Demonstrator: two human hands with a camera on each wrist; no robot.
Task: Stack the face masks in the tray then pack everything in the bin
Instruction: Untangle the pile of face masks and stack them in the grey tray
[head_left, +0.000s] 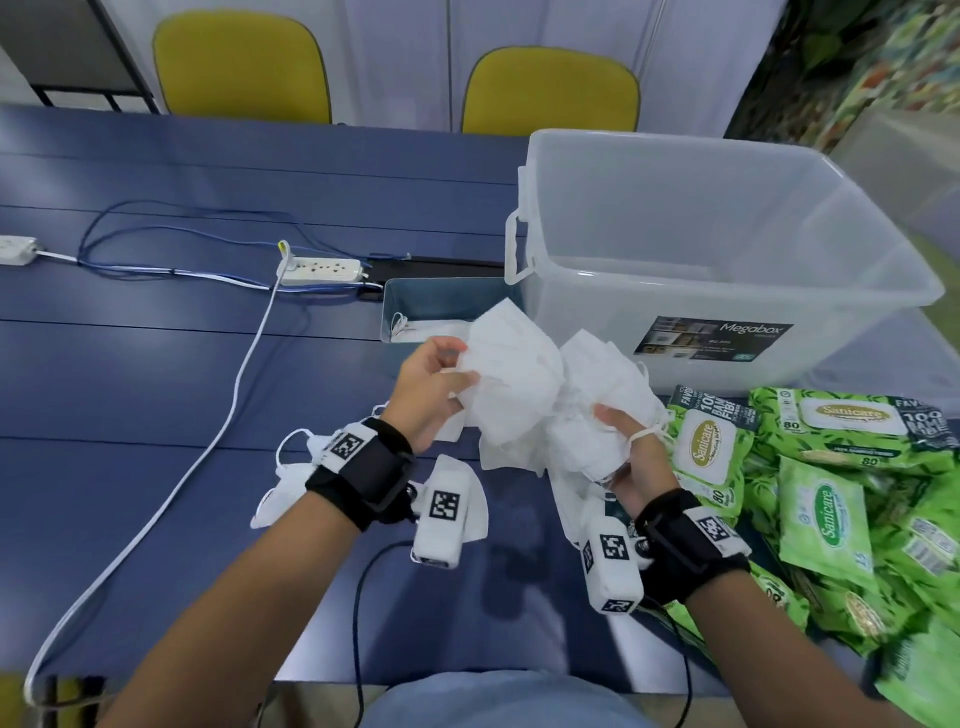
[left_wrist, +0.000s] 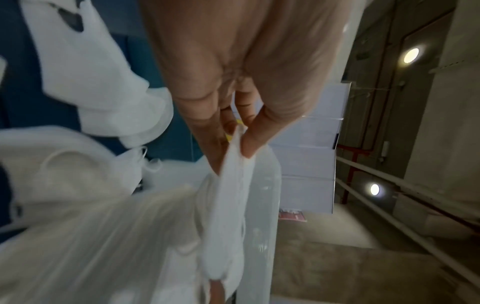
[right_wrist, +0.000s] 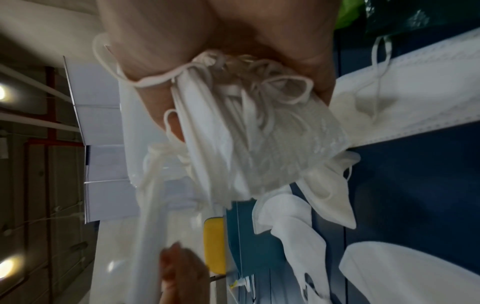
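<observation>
Both forearms w/ black wrist straps fill the lower frame of the head view. Left hand (head_left: 434, 387) pinches a white face mask (head_left: 511, 358) at centre, thumb and fingers clamped on its edge (left_wrist: 233, 164). Right hand (head_left: 631, 447) grasps a bunch of masks (head_left: 587, 431), ear loops tangled over the fingers (right_wrist: 233, 86). More loose masks (head_left: 291, 478) lie on the blue table (head_left: 156, 364), lower left of centre. Teal tray (head_left: 415, 296) sits just above the hands, beside the clear bin (head_left: 727, 208) at upper right; a mask inside the tray. Green wipe packs (head_left: 841, 467) piled at right. Power strip (head_left: 322, 270) at centre left.
</observation>
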